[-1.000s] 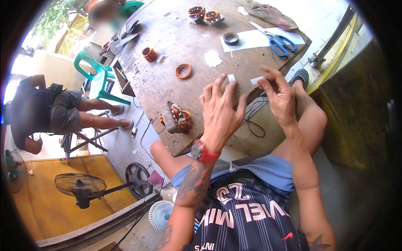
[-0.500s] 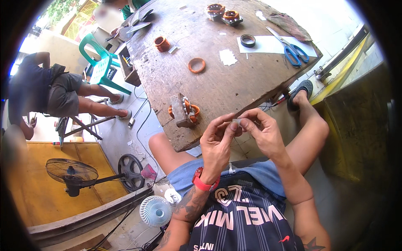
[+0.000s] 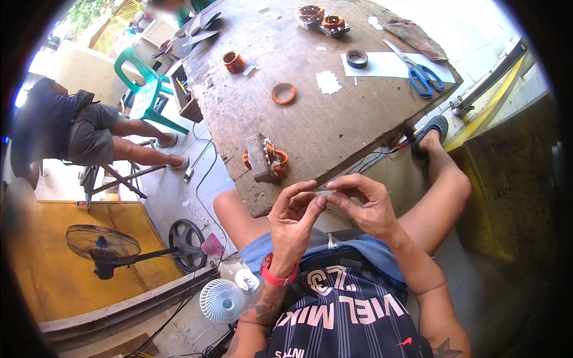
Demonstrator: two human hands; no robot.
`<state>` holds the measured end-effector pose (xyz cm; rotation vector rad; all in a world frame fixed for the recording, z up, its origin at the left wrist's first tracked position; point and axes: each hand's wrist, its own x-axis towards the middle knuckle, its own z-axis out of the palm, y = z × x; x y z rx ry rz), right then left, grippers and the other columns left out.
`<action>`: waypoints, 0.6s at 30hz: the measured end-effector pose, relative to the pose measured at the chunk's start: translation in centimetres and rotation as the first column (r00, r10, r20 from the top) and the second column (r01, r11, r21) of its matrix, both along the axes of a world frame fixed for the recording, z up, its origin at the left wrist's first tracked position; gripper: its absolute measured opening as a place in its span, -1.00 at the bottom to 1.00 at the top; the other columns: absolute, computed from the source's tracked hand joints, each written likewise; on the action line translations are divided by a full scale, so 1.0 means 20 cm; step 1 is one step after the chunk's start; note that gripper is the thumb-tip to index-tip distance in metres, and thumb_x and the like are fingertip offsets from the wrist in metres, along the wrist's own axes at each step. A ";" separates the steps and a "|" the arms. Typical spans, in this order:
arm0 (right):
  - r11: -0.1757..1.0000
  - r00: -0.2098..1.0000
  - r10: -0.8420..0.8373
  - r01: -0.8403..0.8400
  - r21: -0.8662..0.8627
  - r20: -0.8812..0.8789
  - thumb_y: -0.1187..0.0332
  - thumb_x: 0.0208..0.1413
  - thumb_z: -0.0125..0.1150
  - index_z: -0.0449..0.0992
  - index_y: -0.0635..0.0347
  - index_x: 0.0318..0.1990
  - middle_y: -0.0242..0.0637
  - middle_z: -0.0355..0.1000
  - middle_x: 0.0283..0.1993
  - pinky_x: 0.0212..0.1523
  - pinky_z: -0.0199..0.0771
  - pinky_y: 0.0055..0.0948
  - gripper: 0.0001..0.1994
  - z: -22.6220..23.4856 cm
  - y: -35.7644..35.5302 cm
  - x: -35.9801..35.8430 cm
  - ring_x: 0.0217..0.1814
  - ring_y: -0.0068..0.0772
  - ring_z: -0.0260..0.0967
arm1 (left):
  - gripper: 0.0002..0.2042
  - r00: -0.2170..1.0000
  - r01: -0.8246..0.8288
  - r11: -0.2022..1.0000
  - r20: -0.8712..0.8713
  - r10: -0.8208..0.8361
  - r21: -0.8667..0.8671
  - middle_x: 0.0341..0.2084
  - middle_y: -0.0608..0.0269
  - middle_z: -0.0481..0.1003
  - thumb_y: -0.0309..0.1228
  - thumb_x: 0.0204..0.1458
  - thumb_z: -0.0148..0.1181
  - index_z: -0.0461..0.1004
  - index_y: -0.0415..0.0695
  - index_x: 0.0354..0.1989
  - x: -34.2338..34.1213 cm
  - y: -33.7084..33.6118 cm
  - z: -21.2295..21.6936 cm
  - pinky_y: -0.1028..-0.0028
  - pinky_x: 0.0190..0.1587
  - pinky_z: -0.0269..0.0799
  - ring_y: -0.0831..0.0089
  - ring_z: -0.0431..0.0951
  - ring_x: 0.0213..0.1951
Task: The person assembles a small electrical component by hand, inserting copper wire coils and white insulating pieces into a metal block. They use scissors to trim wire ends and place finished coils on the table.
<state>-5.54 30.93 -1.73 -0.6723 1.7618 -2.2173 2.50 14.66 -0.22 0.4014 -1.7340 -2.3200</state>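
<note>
A second ago our left hand (image 3: 291, 216) is spread over the desk (image 3: 358, 128); now it meets our right hand (image 3: 369, 206) in front of the desk's near edge, above the lap. That makes the work two-handed, we judge, with the small pale slip (image 3: 324, 193) held up off the wood. The slip sits between the hands, thumb and fingertips of each clamped on it, the other fingers loosely curled. Whether it is folded, we cannot tell.
</note>
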 end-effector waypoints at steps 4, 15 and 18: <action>0.995 0.992 0.029 -0.016 0.098 -0.126 0.55 0.21 0.43 0.67 0.29 0.01 -0.20 0.66 -0.09 -0.03 0.67 -0.46 -0.77 0.00 0.01 0.00 -0.04 -0.44 0.66 | -0.73 0.998 0.044 0.979 -0.023 -0.050 -0.199 -0.11 0.24 0.66 -0.59 0.27 0.33 0.57 -0.26 0.12 0.02 -0.01 0.00 0.52 0.04 0.56 0.56 0.63 -0.06; 0.983 0.864 0.024 0.071 0.170 -0.503 0.55 0.06 0.52 0.69 0.25 -0.01 -0.15 0.67 -0.13 -0.13 0.69 -0.31 -0.69 0.02 0.00 -0.01 -0.15 -0.16 0.66 | -0.75 0.990 0.127 0.855 0.005 -0.144 -0.503 -0.10 0.13 0.69 -0.64 0.16 0.40 0.64 -0.29 0.02 0.08 -0.15 0.06 0.47 -0.03 0.63 0.46 0.70 -0.10; 0.979 0.784 -0.014 0.138 0.153 -0.621 0.55 0.06 0.51 0.66 0.24 -0.04 -0.18 0.63 -0.15 -0.14 0.68 -0.27 -0.71 0.02 -0.02 -0.01 -0.15 -0.14 0.63 | -0.76 0.975 0.089 0.729 -0.092 -0.204 -0.679 -0.16 0.10 0.69 -0.65 0.14 0.40 0.66 -0.26 -0.02 0.06 -0.19 0.07 0.43 -0.09 0.64 0.39 0.71 -0.14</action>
